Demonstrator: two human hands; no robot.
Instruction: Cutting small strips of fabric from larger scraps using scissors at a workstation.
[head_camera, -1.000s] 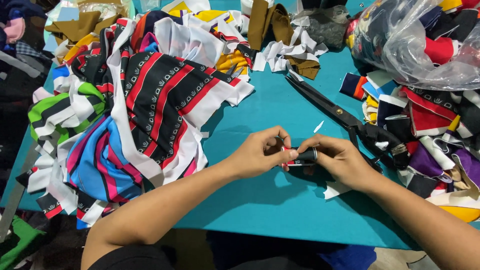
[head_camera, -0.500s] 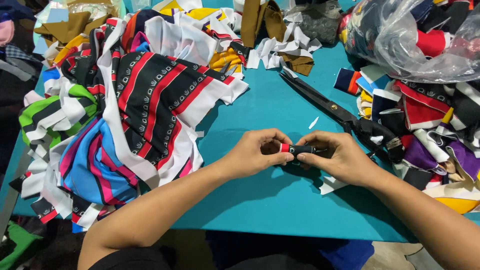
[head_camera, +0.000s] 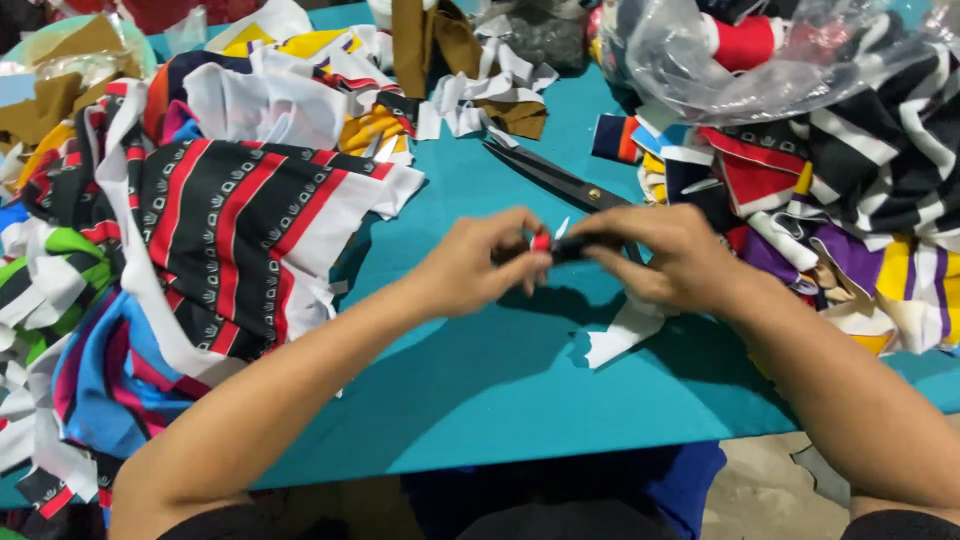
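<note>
Spreading over the left side of the teal counter (head_camera: 470, 400) is a heap of fabric (head_camera: 150, 270), a tangle of strips in green, blue, pink and white. On top of it lies a wide black cloth with red and white stripes (head_camera: 250, 240), its white edge hanging toward the middle. Behind that, near the far edge, sit yellow and white scraps (head_camera: 300, 70) and some brown pieces (head_camera: 440, 50).

In the middle, above the bare counter, the left hand (head_camera: 475, 265) and the right hand (head_camera: 665, 255) meet fingertip to fingertip. Between them they pinch a small dark strip with a red and white end (head_camera: 548, 245), held just above the counter surface. The left grip is closed tightly on the red end, thumb and fingers curled around it; the right grip is closed on the dark end, fingers bent over it. The strip is too small and blurred to say more about its shape.

Just beyond the hands, a pair of black scissors (head_camera: 555, 180) lies on the counter, blades closed and pointing away to the left. A white scrap (head_camera: 620, 335) lies flat on the counter, just under the right wrist.

On the right rises another pile of scraps (head_camera: 850, 200), black and white stripes, red, purple and yellow, with a crumpled clear plastic bag (head_camera: 740, 60) holding red and white cloth on top.
</note>
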